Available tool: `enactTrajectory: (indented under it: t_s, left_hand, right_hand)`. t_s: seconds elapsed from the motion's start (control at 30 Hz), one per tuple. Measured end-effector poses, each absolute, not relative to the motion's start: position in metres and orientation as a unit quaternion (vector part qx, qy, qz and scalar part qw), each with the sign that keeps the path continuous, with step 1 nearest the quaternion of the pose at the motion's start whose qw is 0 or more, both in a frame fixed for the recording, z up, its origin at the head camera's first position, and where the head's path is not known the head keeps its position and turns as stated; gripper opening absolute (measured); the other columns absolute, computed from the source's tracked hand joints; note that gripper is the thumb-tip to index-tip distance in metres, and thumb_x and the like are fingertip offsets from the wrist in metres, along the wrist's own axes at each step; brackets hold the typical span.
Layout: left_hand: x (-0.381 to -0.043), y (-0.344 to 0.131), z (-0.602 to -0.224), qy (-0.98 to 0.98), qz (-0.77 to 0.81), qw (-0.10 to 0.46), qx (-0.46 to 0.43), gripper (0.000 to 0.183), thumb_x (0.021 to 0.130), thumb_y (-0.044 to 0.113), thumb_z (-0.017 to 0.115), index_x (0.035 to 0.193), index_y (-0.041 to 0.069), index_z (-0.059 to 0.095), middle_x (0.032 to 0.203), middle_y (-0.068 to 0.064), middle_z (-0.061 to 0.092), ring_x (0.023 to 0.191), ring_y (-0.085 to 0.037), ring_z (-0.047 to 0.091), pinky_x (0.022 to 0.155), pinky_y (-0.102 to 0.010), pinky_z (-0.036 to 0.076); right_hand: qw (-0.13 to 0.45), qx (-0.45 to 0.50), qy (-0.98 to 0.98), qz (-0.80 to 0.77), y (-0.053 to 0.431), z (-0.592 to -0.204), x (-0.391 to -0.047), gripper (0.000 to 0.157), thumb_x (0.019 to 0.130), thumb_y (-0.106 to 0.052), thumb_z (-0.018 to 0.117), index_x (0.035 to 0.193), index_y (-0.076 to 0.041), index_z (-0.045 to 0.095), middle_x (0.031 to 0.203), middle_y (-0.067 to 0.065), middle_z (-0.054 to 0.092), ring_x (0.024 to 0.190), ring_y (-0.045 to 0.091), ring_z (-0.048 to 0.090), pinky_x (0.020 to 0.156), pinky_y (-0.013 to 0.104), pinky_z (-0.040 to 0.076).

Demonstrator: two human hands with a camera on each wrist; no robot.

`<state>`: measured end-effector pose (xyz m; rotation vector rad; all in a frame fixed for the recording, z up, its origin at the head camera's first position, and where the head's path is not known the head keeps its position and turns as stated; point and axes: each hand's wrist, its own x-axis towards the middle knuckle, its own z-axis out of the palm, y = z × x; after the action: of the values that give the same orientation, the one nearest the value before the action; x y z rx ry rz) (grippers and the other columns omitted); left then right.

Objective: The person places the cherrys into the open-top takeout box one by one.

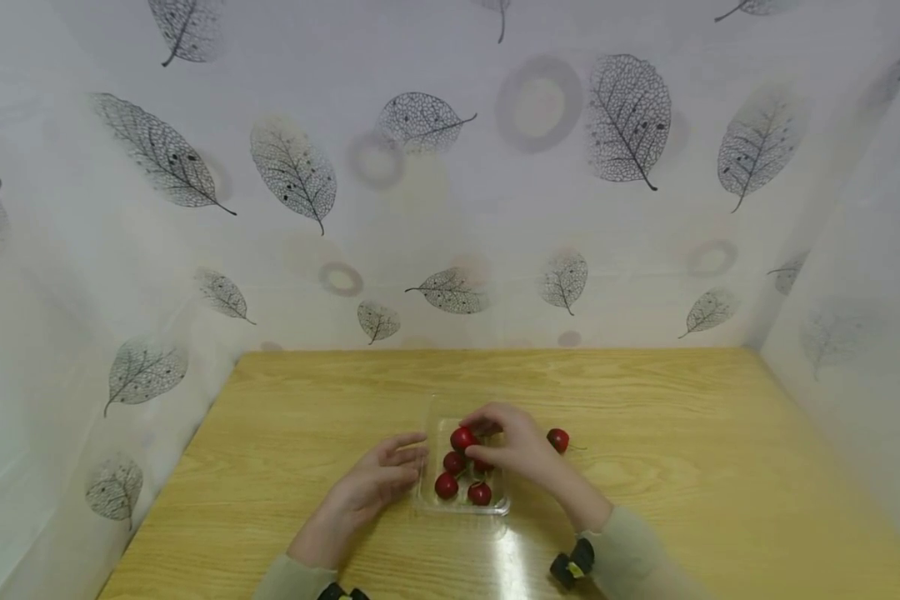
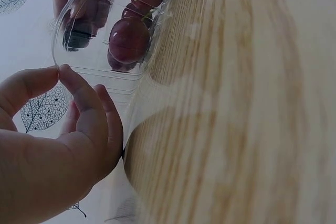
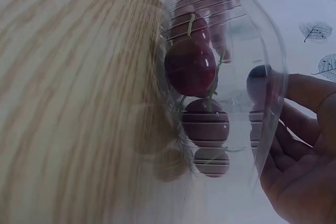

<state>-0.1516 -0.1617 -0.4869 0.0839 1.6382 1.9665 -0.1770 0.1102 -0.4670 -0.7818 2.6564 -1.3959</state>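
Note:
A clear plastic box [image 1: 487, 509] holds several dark red cherries [image 1: 446, 486], some with green stems [image 3: 190, 24]. My left hand [image 1: 381, 477] is at the box's left side; in the left wrist view, thumb and forefinger pinch its rim [image 2: 61, 22]. Over the box's far right part, my right hand [image 1: 523, 446] grips a cherry [image 1: 462, 438] between thumb and fingers. The right wrist view shows that cherry [image 3: 257, 85] through the clear wall, above the others. One more cherry [image 1: 558, 440] with a thin stem lies on the table, just beyond the right hand.
The wood-grain table [image 1: 285, 400] ends at a pale sheet [image 1: 465, 208] printed with leaves, which also hangs along both sides. Dark straps with a camera [image 1: 572, 563] sit at the sleeve cuffs. Light glares off the table in front of the box.

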Motion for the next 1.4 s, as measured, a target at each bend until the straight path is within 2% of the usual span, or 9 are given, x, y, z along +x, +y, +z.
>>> enactTrajectory:
  t_s: [0.3, 0.6, 0.83, 1.13, 1.4]
  left_hand:
    - [-0.152, -0.161, -0.488, 0.615, 0.734, 0.285, 0.03, 0.07, 0.099, -0.004, 0.06, 0.162, -0.007, 0.029, 0.165, -0.035, 0.035, 0.131, -0.016, 0.06, 0.102, -0.023, 0.053]
    - [-0.153, -0.162, -0.489, 0.61, 0.738, 0.286, 0.032, 0.071, 0.099, -0.003, 0.061, 0.162, -0.007, 0.028, 0.164, -0.035, 0.035, 0.127, -0.014, 0.061, 0.102, -0.022, 0.054]
    - [-0.153, -0.161, -0.49, 0.61, 0.738, 0.286, 0.034, 0.071, 0.099, -0.003, 0.061, 0.162, -0.008, 0.028, 0.164, -0.035, 0.035, 0.124, -0.012, 0.061, 0.101, -0.022, 0.054]
    - [-0.152, -0.161, -0.491, 0.61, 0.739, 0.285, 0.033, 0.072, 0.099, -0.002, 0.061, 0.163, -0.007, 0.028, 0.165, -0.034, 0.035, 0.129, -0.015, 0.06, 0.102, -0.023, 0.053]
    - [-0.152, -0.16, -0.49, 0.609, 0.741, 0.283, 0.03, 0.072, 0.099, -0.002, 0.061, 0.162, -0.008, 0.028, 0.165, -0.034, 0.034, 0.127, -0.014, 0.06, 0.103, -0.023, 0.053]
  right_hand:
    - [0.009, -0.243, 0.878, -0.413, 0.097, -0.468, -0.178, 0.031, 0.086, -0.011, 0.085, 0.116, -0.007, 0.076, 0.108, 0.006, 0.077, 0.097, 0.021, 0.071, 0.089, 0.031, 0.059]
    - [-0.001, -0.22, 0.9, -0.376, 0.091, -0.473, -0.176, 0.031, 0.085, -0.013, 0.088, 0.114, -0.014, 0.077, 0.109, 0.0, 0.076, 0.098, 0.018, 0.07, 0.089, 0.032, 0.058]
    - [-0.007, -0.228, 0.906, -0.356, 0.089, -0.473, -0.177, 0.031, 0.086, -0.014, 0.088, 0.114, -0.013, 0.076, 0.108, 0.0, 0.076, 0.094, 0.018, 0.07, 0.084, 0.031, 0.058]
    - [0.005, -0.212, 0.892, -0.399, 0.091, -0.473, -0.177, 0.031, 0.086, -0.011, 0.086, 0.116, -0.011, 0.076, 0.111, 0.002, 0.077, 0.1, 0.02, 0.073, 0.091, 0.037, 0.061]
    - [0.01, -0.211, 0.874, -0.438, 0.093, -0.476, -0.179, 0.03, 0.087, -0.004, 0.083, 0.116, -0.007, 0.076, 0.113, 0.007, 0.078, 0.102, 0.024, 0.075, 0.091, 0.032, 0.062]
